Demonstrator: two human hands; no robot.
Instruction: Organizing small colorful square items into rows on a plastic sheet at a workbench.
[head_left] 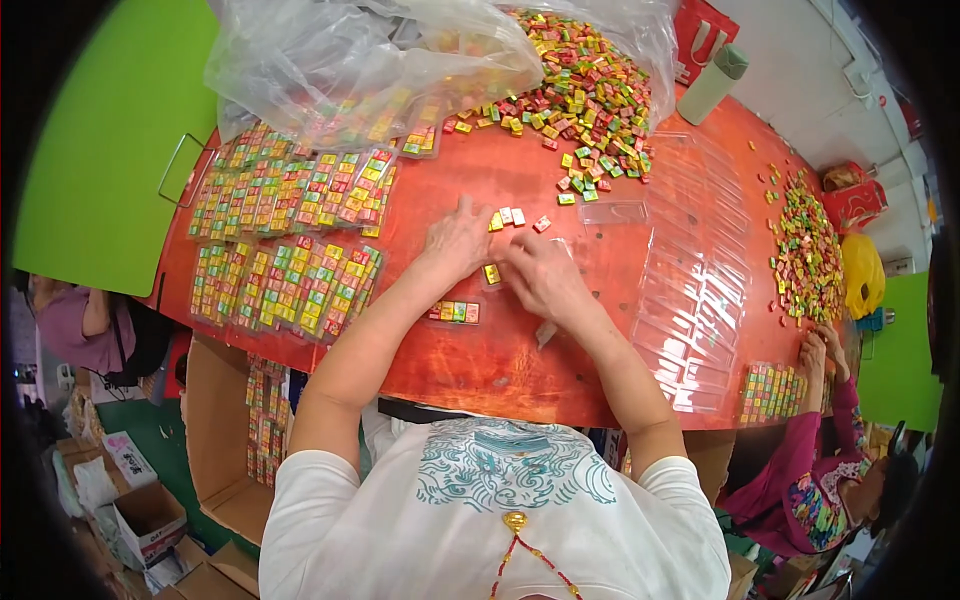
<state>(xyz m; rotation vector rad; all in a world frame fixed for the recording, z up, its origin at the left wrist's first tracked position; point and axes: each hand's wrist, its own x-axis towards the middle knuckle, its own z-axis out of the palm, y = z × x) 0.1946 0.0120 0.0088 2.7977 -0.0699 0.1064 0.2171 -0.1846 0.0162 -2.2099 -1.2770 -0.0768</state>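
My left hand (460,240) rests on the red table, fingers apart and stretched toward a few loose small boxes (506,216) in yellow, white and red. One yellow box touches or nearly touches its fingertips. My right hand (545,275) is bent over a narrow clear plastic tray (546,334), with fingers drawn together; what they hold, if anything, is hidden. A yellow box (491,274) lies at the tray's left end beneath those fingers. Left of the tray, nearer me, is a short row of small boxes (454,312). A single red-and-white box (542,223) lies just beyond my right hand.
Filled trays (290,285) are stacked at the left, partly under a clear plastic bag (370,70). A heap of small boxes (590,90) lies at the back. Empty clear trays (690,290) spread to the right. Farther right, a co-worker's hands (822,350) are above another filled stack.
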